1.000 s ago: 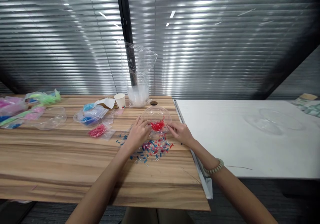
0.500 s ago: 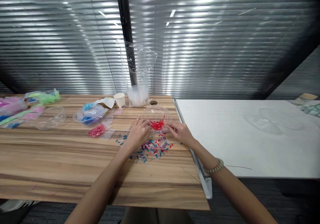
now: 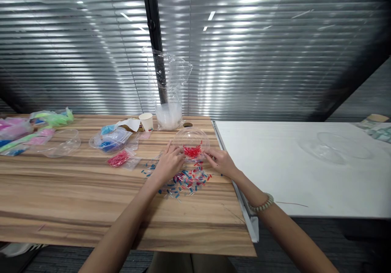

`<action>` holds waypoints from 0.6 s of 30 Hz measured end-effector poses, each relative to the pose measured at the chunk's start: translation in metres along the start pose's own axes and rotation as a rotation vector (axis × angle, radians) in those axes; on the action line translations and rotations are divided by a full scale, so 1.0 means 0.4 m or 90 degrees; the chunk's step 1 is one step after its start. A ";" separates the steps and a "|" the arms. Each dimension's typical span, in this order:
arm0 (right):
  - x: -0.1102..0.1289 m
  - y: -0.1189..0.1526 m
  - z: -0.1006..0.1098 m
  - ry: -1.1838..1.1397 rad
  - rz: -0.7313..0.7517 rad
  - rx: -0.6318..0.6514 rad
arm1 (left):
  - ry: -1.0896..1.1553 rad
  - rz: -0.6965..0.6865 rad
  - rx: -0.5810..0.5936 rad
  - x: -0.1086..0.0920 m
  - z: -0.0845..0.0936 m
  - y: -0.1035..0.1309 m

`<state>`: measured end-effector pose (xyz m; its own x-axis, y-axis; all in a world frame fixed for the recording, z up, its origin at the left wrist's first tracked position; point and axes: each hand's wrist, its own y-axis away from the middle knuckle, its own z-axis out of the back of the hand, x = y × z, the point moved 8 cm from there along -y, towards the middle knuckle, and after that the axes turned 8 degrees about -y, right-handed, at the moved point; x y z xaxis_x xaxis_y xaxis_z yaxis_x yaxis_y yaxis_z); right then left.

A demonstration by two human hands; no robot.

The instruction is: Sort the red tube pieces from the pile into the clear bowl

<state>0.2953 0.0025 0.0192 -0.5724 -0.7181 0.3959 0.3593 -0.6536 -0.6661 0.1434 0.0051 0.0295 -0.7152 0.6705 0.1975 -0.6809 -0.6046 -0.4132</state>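
Observation:
A clear plastic bowl [image 3: 191, 134] holds a heap of small red tube pieces [image 3: 192, 151], gathered at its near side. My left hand [image 3: 169, 162] has its fingers closed at the bowl's left rim. On the opposite side, my right hand [image 3: 222, 162] pinches the right rim between thumb and fingers. Just in front of the bowl, loose blue, red and clear tube pieces [image 3: 186, 180] lie scattered on the wooden table, partly under my left hand. My fingertips partly cover the bowl's edges.
Left of the bowl lie a bag of red pieces [image 3: 118, 158], a clear bowl with blue packets [image 3: 106, 143] and a paper cup [image 3: 146, 122]. Bagged clear containers [image 3: 168, 116] stand behind. Colourful bags [image 3: 50, 118] lie far left. A white table [image 3: 275, 171] adjoins at right, with clear lids [image 3: 324, 151].

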 end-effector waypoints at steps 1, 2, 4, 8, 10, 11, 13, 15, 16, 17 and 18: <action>-0.002 0.000 -0.001 0.002 -0.002 0.001 | 0.003 0.001 0.001 0.000 0.000 0.000; -0.004 0.001 -0.002 0.004 -0.005 0.002 | 0.005 0.001 0.003 -0.001 -0.001 0.000; -0.007 0.002 -0.004 0.007 -0.007 0.005 | 0.006 0.001 0.007 -0.002 -0.003 0.000; -0.007 0.003 -0.004 0.010 -0.006 0.006 | 0.010 0.001 0.019 -0.006 -0.005 -0.002; -0.005 0.002 -0.003 0.010 -0.005 0.007 | 0.009 0.001 0.029 -0.007 -0.006 -0.003; -0.003 0.002 -0.002 0.011 -0.004 0.006 | 0.008 0.002 0.035 -0.007 -0.008 -0.002; 0.000 0.001 0.000 0.015 -0.005 0.005 | 0.007 0.004 0.040 -0.007 -0.011 -0.001; 0.002 0.000 0.001 0.021 -0.007 0.007 | 0.010 0.002 0.036 -0.008 -0.013 0.000; 0.003 0.000 0.001 0.022 -0.007 0.009 | 0.012 0.000 0.033 -0.009 -0.014 0.001; 0.003 0.000 0.001 0.023 -0.006 0.010 | 0.013 -0.001 0.030 -0.009 -0.015 0.002; 0.004 0.000 0.001 0.023 -0.005 0.011 | 0.015 -0.002 0.029 -0.010 -0.016 0.003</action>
<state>0.2948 0.0013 0.0201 -0.6014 -0.7044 0.3771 0.3673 -0.6629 -0.6524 0.1464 0.0045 0.0225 -0.7100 0.6814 0.1779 -0.6895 -0.6213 -0.3722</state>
